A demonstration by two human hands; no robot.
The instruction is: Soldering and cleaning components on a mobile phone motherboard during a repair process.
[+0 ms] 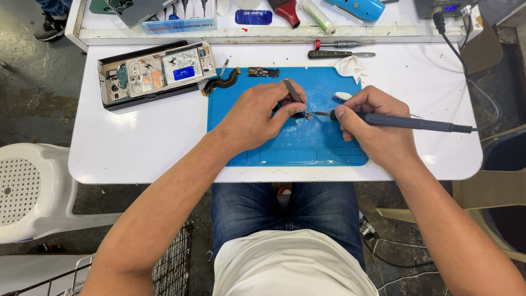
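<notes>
Overhead, from the head camera, both hands work on a blue mat [329, 148] that lies on a white table [137, 142]. The left hand [255, 118] is closed on tweezers [292, 90], thumb and forefinger pinching them; their tips press a small dark part [302, 115] down at the mat's centre. The right hand [378, 123], at three o'clock from the part, is clamped pen-fashion on a soldering iron [405, 122], whose tip meets the part's right edge. Its cable runs off toward three o'clock.

At ten o'clock from the hands lies an opened phone [156, 71] in a dark tray, well apart. At twelve o'clock, on the mat's far edge, rest a black flex cable [222, 82] and a small board [263, 72]. A crumpled tissue [350, 67] sits at one o'clock, with a screwdriver [342, 43] beyond it.
</notes>
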